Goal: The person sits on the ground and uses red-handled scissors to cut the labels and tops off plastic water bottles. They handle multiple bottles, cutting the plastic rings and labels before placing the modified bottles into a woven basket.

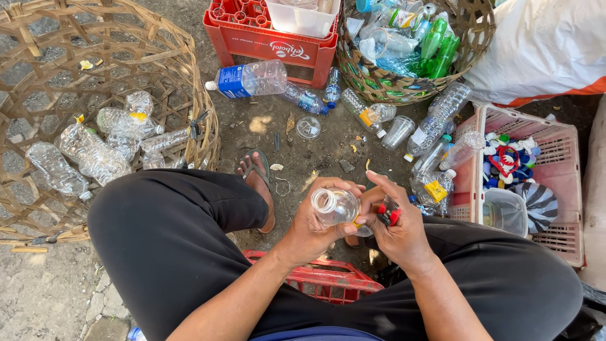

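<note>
Black-trousered knees fill the lower view; person sits on a red crate [322,281], feet on bare ground.

Left hand [312,224]: grip wrapped round a small clear plastic bottle [334,205], mouth open and pointing up toward the camera, held between the knees above the ground. Right hand [394,227]: grip closed on a small red-handled tool [388,216], thumb and fingers pressed against the bottle's side near a yellow label scrap. Cannot tell whether the tool has a blade.

Risk notes:
- Tool works right next to the left fingers; a slip on smooth, crushable plastic could drive it into them.
- Bottle is thin; a hard squeeze may buckle it and shift the hold.
- Sandalled foot [259,180] lies just beneath; a dropped tool could land on it.

Further out: woven basket [189,76] left, holding label-free clear bottles; pink crate [558,148] right with coloured caps; loose bottles on the ground; far red crate [271,44] and a second basket [379,88] of mixed bottles.
</note>
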